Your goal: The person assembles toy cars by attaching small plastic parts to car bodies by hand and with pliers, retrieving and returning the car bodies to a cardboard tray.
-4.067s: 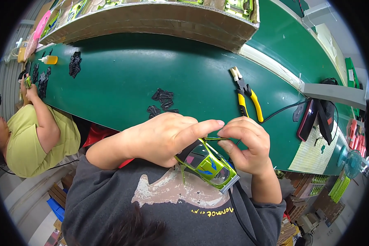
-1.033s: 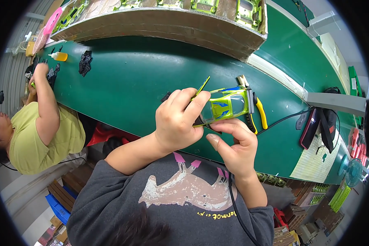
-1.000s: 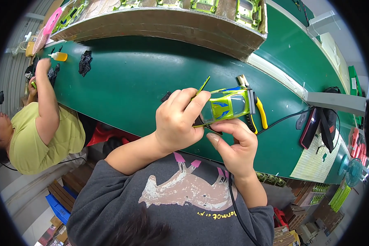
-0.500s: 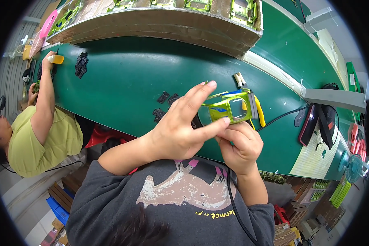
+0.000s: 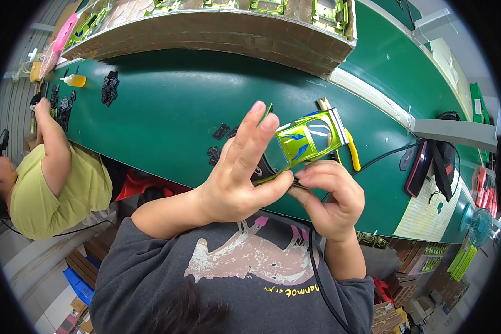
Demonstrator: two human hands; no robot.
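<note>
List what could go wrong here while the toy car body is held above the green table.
1. The green toy car body is pinched only at its lower edge between the left hand and right hand; with the left fingers splayed, it might slip and drop onto the green table.
2. The yellow-handled pliers lie right beneath it; a fall could scratch the paint.
3. The small black parts nearby could get knocked about.

— Where is there room ahead of me?
— The green counter [image 5: 167, 106] lies open up to the cardboard tray [image 5: 217, 33].
— And obstacles?
— Small black parts [image 5: 220, 139] just past my left hand [image 5: 236, 178]; yellow-handled pliers [image 5: 348, 147] and a cable [image 5: 384, 156] to the right.
</note>
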